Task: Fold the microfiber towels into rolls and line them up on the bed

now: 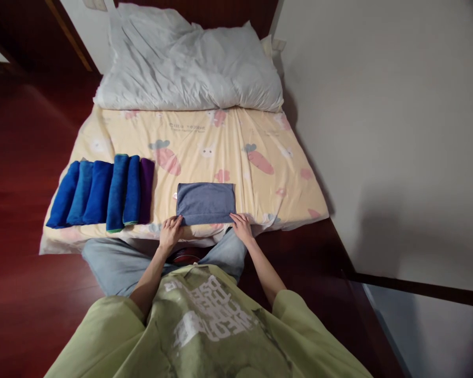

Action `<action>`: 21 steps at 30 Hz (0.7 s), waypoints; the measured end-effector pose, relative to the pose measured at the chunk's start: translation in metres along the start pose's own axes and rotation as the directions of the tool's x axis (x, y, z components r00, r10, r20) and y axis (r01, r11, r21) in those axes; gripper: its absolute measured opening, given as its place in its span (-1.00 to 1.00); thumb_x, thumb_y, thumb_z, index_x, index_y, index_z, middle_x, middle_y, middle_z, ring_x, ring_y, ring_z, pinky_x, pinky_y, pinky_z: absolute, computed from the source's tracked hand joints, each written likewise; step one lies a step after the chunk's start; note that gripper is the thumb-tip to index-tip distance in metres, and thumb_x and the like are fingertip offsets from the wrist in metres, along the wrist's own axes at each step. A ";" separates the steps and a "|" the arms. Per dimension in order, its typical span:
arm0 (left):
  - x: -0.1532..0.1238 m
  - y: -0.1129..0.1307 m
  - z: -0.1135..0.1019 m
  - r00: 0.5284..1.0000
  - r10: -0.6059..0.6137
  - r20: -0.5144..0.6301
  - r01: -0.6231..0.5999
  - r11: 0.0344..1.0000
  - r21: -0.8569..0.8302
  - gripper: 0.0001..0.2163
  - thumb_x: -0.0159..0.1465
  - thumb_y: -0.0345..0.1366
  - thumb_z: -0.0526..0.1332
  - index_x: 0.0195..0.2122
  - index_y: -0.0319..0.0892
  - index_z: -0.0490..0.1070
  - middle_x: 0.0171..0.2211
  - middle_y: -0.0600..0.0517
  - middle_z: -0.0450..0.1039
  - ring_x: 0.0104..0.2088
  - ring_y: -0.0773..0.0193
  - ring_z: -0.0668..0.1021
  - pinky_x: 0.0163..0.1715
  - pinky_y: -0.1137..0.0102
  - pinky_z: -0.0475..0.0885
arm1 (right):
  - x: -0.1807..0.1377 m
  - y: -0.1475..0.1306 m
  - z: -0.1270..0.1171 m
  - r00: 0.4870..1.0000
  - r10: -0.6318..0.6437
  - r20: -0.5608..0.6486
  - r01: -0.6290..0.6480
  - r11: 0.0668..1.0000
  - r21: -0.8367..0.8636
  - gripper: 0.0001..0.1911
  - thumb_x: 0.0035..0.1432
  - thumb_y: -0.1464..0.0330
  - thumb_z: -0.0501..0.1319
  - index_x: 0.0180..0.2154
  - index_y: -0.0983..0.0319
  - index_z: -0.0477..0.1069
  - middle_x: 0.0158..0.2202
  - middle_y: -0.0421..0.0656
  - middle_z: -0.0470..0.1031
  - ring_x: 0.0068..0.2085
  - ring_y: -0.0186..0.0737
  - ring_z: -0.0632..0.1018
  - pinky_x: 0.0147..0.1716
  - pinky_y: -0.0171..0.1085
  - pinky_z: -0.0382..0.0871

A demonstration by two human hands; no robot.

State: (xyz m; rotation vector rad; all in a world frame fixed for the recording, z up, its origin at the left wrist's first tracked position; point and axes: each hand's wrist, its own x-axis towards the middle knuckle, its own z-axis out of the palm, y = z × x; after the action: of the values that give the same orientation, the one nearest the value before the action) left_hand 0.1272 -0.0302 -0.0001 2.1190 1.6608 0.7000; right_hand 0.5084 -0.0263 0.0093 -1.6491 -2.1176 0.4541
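A grey-blue towel (206,199) lies flat on the bed near its front edge, with a narrow folded strip along the side closest to me. My left hand (171,231) grips the strip's near left corner, fingers closed at the cloth. At the near right corner my right hand (242,228) holds the same strip between thumb and fingers. A small white tag (175,196) sticks out from the towel's left side. To the left, several rolled blue towels (98,191) and one purple rolled towel (146,190) lie side by side.
The bed has a yellow sheet (205,142) printed with carrots and rabbits. A white quilt (193,68) is heaped at its far end. A grey wall (390,131) stands to the right, and dark red flooring (19,220) extends to the left.
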 end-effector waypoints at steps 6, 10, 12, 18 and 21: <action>-0.010 -0.010 -0.006 0.997 0.064 0.048 -0.064 0.998 0.001 -0.60 0.27 -0.37 0.15 0.12 -0.07 0.55 0.17 -0.18 0.52 0.19 -0.11 0.47 0.20 -0.01 0.30 | -0.006 -0.002 -0.005 1.000 0.005 -0.002 -0.005 1.000 0.006 -0.42 0.21 0.61 0.09 0.16 0.11 0.56 0.17 -0.11 0.58 0.16 -0.01 0.49 0.19 0.04 0.30; -0.033 -0.018 -0.007 0.993 0.081 0.086 -0.081 0.997 -0.001 -0.62 0.31 -0.32 0.14 0.11 -0.05 0.56 0.10 -0.16 0.57 0.14 -0.07 0.52 0.17 0.00 0.34 | -0.025 0.000 -0.001 1.000 0.001 -0.021 0.000 0.999 0.038 -0.43 0.21 0.61 0.09 0.14 0.09 0.57 0.16 -0.13 0.59 0.16 -0.03 0.50 0.19 0.04 0.31; -0.038 -0.020 -0.005 0.994 0.063 0.086 -0.062 0.998 -0.021 -0.62 0.31 -0.32 0.13 0.11 -0.04 0.57 0.10 -0.15 0.58 0.15 -0.06 0.52 0.16 0.02 0.36 | -0.031 0.002 0.005 0.998 0.025 -0.060 -0.021 0.997 0.069 -0.42 0.19 0.60 0.10 0.14 0.10 0.57 0.15 -0.14 0.60 0.16 -0.03 0.49 0.21 0.05 0.32; -0.036 -0.020 0.000 0.999 -0.038 0.000 0.038 0.990 -0.133 -0.60 0.26 -0.35 0.13 0.08 -0.03 0.58 0.06 -0.10 0.60 0.11 -0.03 0.53 0.13 0.05 0.41 | -0.023 0.005 0.013 0.990 0.043 -0.132 -0.017 0.981 0.191 -0.40 0.09 0.61 0.08 0.09 0.16 0.60 0.08 -0.13 0.63 0.13 -0.06 0.50 0.23 -0.02 0.37; -0.035 -0.018 0.001 0.995 -0.093 -0.048 0.082 0.977 -0.195 -0.60 0.24 -0.37 0.12 0.04 -0.05 0.60 -0.01 -0.12 0.60 0.06 0.00 0.55 0.13 0.07 0.43 | -0.019 0.006 0.010 0.990 0.068 -0.122 -0.040 0.975 0.219 -0.42 0.08 0.60 0.08 0.05 0.16 0.61 0.05 -0.12 0.63 0.12 -0.06 0.51 0.22 -0.03 0.38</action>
State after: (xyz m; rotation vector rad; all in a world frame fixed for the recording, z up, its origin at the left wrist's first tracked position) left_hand 0.1067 -0.0600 -0.0166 1.8964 1.6317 0.8636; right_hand 0.5118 -0.0431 -0.0049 -1.5702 -1.8626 0.5584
